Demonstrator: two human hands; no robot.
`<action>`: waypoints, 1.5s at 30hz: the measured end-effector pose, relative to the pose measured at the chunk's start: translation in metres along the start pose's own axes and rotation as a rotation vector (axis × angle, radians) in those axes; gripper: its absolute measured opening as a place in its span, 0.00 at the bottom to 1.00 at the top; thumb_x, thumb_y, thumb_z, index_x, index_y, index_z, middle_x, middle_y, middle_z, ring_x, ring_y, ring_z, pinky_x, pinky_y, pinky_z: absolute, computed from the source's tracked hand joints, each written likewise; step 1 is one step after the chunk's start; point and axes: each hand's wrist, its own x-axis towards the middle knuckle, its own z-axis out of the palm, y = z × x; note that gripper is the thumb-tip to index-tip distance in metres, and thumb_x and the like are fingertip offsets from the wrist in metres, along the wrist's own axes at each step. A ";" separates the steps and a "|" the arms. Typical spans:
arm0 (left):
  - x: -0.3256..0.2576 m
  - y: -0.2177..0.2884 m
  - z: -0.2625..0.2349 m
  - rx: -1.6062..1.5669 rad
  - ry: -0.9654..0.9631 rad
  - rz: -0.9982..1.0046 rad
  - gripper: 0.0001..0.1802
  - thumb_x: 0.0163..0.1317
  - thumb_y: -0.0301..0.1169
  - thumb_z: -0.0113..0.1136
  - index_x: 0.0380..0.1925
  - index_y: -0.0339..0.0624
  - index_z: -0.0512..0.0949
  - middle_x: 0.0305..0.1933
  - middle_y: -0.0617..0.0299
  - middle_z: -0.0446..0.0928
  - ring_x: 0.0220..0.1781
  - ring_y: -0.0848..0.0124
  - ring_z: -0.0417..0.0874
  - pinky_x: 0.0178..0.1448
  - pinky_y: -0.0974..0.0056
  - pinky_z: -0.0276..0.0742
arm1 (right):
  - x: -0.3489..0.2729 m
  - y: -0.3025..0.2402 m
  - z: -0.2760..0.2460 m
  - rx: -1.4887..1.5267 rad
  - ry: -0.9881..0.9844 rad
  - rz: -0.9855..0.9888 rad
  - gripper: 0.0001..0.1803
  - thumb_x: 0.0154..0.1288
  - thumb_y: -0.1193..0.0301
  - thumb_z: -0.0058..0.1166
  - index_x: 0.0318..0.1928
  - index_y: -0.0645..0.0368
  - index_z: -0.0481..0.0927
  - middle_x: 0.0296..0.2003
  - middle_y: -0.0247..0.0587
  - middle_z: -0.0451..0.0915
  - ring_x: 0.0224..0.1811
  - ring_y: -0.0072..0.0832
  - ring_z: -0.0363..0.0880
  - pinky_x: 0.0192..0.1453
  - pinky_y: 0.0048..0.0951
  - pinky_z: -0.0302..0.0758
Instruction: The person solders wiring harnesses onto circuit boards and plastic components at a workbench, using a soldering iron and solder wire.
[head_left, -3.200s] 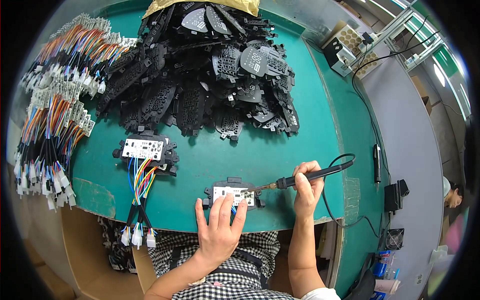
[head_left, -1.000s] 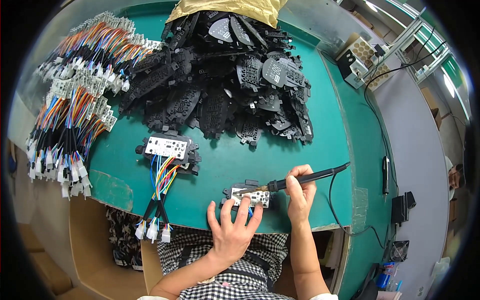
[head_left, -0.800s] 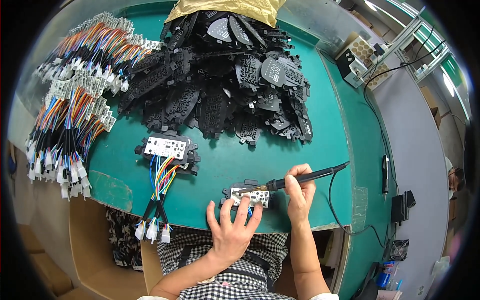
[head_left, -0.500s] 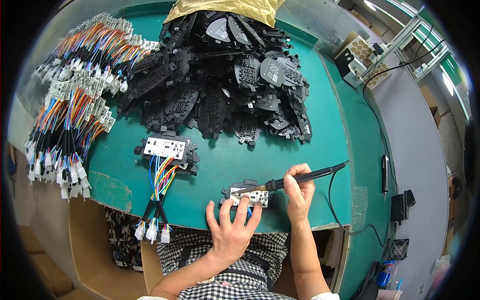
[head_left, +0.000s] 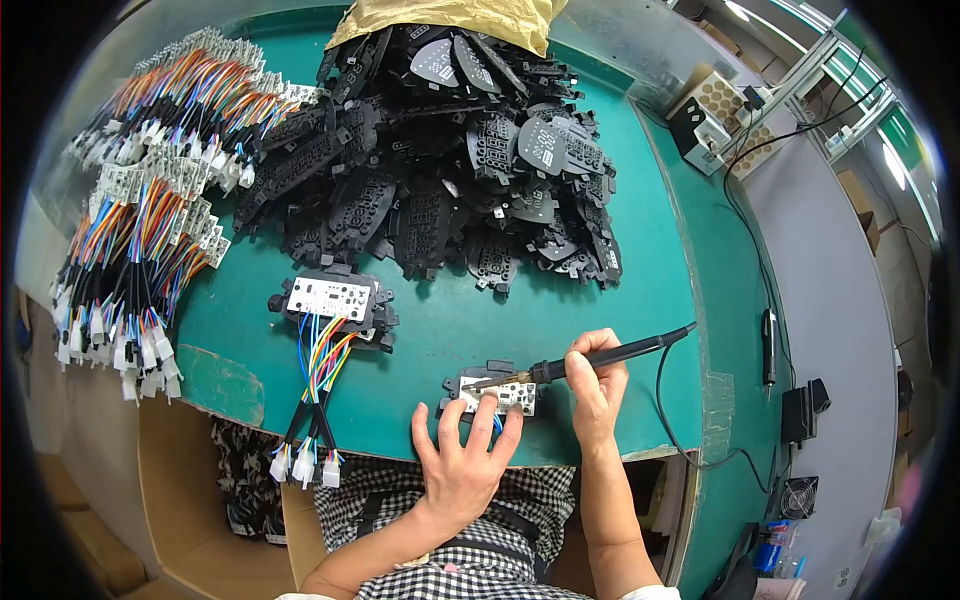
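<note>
My right hand [head_left: 596,385] is closed round the black handle of a soldering iron [head_left: 610,355]. The iron slants down to the left, its tip at the left end of a white circuit board [head_left: 514,396]. That board sits on a black plastic housing [head_left: 500,368] near the table's front edge. My left hand [head_left: 465,465] has its fingers spread, with fingertips resting on the board's lower edge and partly covering it. Blue wires [head_left: 498,424] show between those fingers. To the left lie wired boards on black housings [head_left: 330,298], their coloured wires ending in white connectors [head_left: 303,466].
Black plastic housings [head_left: 430,215] are heaped at the back beneath a yellow bag [head_left: 450,18]. Bundles of wired boards [head_left: 130,250] lie at the left. The iron's cord [head_left: 662,400] loops over the right side. A black pen-shaped tool [head_left: 769,345] and a small fan [head_left: 799,497] are farther right.
Almost nothing differs. Both hands, the soldering iron and the board stay in place, with only a very slight shift of the picture.
</note>
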 end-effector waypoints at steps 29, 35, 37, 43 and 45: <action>0.000 -0.001 0.001 -0.008 0.012 0.017 0.28 0.36 0.27 0.62 0.44 0.56 0.75 0.51 0.61 0.69 0.50 0.57 0.66 0.56 0.38 0.57 | 0.001 0.010 -0.006 0.072 0.011 -0.100 0.06 0.56 0.77 0.50 0.32 0.59 0.67 0.26 0.28 0.66 0.25 0.12 0.60 0.27 0.14 0.57; 0.011 -0.006 -0.027 -0.046 -0.229 0.097 0.32 0.37 0.48 0.67 0.46 0.53 0.74 0.51 0.58 0.69 0.49 0.56 0.66 0.58 0.35 0.55 | 0.003 0.005 -0.012 0.238 0.186 -0.206 0.07 0.58 0.72 0.47 0.30 0.60 0.64 0.20 0.30 0.61 0.19 0.15 0.55 0.21 0.16 0.52; 0.016 -0.015 -0.034 -0.150 -0.272 0.154 0.38 0.33 0.57 0.65 0.46 0.50 0.73 0.51 0.57 0.69 0.49 0.55 0.67 0.59 0.34 0.54 | 0.002 0.005 -0.013 0.249 0.225 -0.221 0.07 0.58 0.72 0.47 0.30 0.60 0.64 0.20 0.30 0.61 0.19 0.15 0.54 0.21 0.16 0.52; 0.025 -0.039 -0.019 -0.394 -0.060 0.048 0.14 0.50 0.27 0.59 0.37 0.40 0.69 0.42 0.52 0.74 0.40 0.58 0.76 0.51 0.55 0.71 | -0.004 0.002 -0.012 0.135 0.210 -0.095 0.06 0.57 0.73 0.47 0.29 0.59 0.64 0.20 0.29 0.61 0.20 0.14 0.55 0.22 0.16 0.52; 0.026 -0.040 -0.017 -0.459 -0.002 -0.040 0.11 0.51 0.20 0.54 0.36 0.40 0.69 0.40 0.52 0.74 0.37 0.57 0.78 0.45 0.60 0.75 | -0.003 0.005 -0.010 0.075 0.075 -0.121 0.06 0.57 0.72 0.48 0.29 0.59 0.65 0.21 0.29 0.62 0.21 0.14 0.55 0.23 0.16 0.52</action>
